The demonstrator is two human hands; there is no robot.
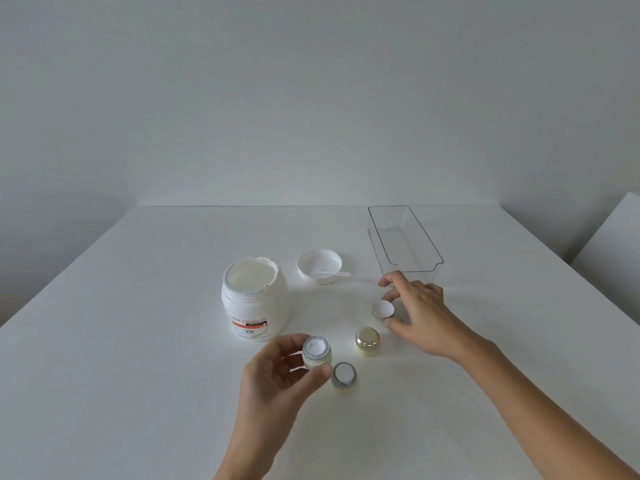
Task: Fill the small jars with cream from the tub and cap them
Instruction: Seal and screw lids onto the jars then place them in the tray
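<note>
The white cream tub (255, 299) stands open near the table's middle. My left hand (277, 375) grips a small uncapped jar (316, 351) with white cream in it, lifted in front of the tub. A second filled jar (343, 375) without a cap stands just right of it. A jar with a gold cap (367, 340) stands behind that one. My right hand (419, 317) hovers with curled fingers around a gold cap (383, 310) that lies upside down on the table; whether the fingers touch it is unclear.
The tub's white lid (319, 265) lies upside down behind the jars with a small white spatula (332, 272) resting in it. A clear plastic bin (403, 244) stands at the back right. White table (138, 341); a wall lies beyond its far edge.
</note>
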